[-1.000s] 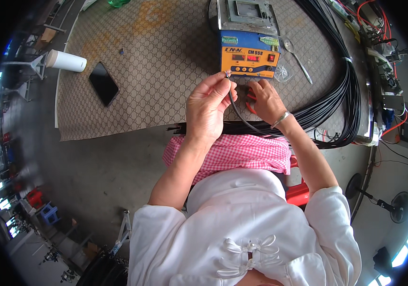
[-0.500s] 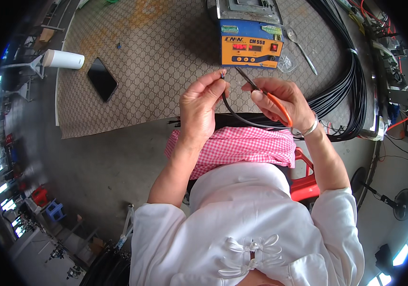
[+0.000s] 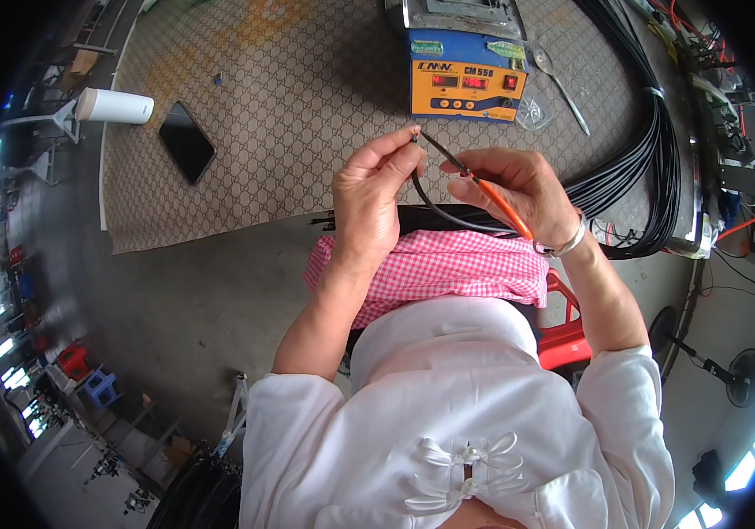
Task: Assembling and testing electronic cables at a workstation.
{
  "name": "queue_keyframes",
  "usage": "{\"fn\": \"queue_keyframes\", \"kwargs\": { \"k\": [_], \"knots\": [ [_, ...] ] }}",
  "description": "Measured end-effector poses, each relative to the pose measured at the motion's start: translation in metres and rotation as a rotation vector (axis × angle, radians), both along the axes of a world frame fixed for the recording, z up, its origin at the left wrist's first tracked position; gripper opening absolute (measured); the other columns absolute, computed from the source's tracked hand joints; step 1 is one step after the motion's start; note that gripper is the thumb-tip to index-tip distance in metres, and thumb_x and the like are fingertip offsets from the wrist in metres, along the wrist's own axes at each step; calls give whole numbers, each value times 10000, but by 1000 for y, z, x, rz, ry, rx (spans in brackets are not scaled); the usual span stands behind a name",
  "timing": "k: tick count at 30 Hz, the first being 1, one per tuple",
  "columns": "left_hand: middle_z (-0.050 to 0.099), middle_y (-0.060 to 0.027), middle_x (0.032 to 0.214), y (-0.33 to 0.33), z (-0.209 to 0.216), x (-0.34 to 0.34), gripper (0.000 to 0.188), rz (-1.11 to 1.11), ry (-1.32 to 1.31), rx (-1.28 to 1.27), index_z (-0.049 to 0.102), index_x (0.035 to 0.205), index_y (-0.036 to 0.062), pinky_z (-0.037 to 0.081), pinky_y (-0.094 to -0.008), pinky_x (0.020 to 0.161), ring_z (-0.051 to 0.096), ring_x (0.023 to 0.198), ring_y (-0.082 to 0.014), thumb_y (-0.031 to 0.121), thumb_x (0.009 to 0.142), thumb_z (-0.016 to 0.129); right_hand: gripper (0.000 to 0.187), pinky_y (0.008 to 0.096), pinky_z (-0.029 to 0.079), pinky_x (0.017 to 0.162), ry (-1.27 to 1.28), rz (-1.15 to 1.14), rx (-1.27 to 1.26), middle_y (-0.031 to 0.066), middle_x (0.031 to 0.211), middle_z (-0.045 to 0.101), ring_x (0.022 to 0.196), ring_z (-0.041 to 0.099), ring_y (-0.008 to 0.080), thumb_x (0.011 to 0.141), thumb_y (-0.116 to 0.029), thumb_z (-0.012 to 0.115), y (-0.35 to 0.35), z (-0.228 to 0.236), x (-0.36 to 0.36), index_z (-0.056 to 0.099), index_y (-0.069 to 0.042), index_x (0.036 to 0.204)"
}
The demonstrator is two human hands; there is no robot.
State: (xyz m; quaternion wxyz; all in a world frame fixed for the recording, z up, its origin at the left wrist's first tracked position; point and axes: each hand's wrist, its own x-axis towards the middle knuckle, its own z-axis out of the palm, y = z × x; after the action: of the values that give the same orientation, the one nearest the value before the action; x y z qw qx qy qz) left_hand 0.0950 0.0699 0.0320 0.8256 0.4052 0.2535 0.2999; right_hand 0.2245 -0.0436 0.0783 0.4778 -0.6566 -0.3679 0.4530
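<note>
Two bare hands meet beyond a smooth white fabric shirt point(image 3: 457, 379) and a soft pink-and-white gingham cloth point(image 3: 448, 273). The left hand point(image 3: 368, 189) has its fingers pinched on a slim, round, black-sheathed cable point(image 3: 422, 189), just below the end that pokes up at the fingertips; the rest bends in a springy curve toward the right wrist. The right hand point(image 3: 527, 189) has its fingers closed around glossy orange-handled scissors point(image 3: 502, 212), whose slender dark metal blades point at that end; whether they touch it cannot be told. The step in hand looks like blade work on the cable's tip, and the next move seems to call for a steady pinch and fine aim, keeping steel off the left fingertips. Beyond, a brown patterned sheet covers the worktop point(image 3: 263, 167); along its right side sweeps a thick bundle of smooth black cables point(image 3: 659, 159). Farther off sit a boxy blue-and-orange unit point(image 3: 465, 88) with red-lit displays and a long-handled shiny metal spoon point(image 3: 562, 91).
</note>
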Motion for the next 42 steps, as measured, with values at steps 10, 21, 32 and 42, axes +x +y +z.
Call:
{"fn": "queue_keyframes", "kwargs": {
  "k": [10,21,32,42],
  "knots": [
    [593,-60,820,0,-2,-1,186,-5,26,-3,590,992,-11,447,-232,684,553,727,-123,19,808,572,334,208,424,515,-139,-15,90,43,652,580,589,503,56,760,-233,676,2,-11,0,603,47,926],
    [596,-52,803,1,-3,-2,177,-22,74,60,596,986,0,454,-215,660,553,714,-111,25,813,571,253,287,410,485,-569,89,170,100,570,509,498,486,214,693,-178,702,5,-4,7,596,25,799],
    [602,-55,803,2,-6,-3,167,-52,68,67,601,976,8,447,-211,664,553,710,-109,32,812,576,200,325,421,488,-662,158,279,121,590,532,528,530,263,714,-136,669,6,-7,10,582,24,796],
    [610,-52,814,3,-7,-6,169,-104,91,66,603,979,17,438,-210,673,555,718,-110,54,816,579,243,315,424,481,-653,113,217,126,594,530,532,541,259,708,-163,687,-2,-4,10,580,27,817]
  ]
}}
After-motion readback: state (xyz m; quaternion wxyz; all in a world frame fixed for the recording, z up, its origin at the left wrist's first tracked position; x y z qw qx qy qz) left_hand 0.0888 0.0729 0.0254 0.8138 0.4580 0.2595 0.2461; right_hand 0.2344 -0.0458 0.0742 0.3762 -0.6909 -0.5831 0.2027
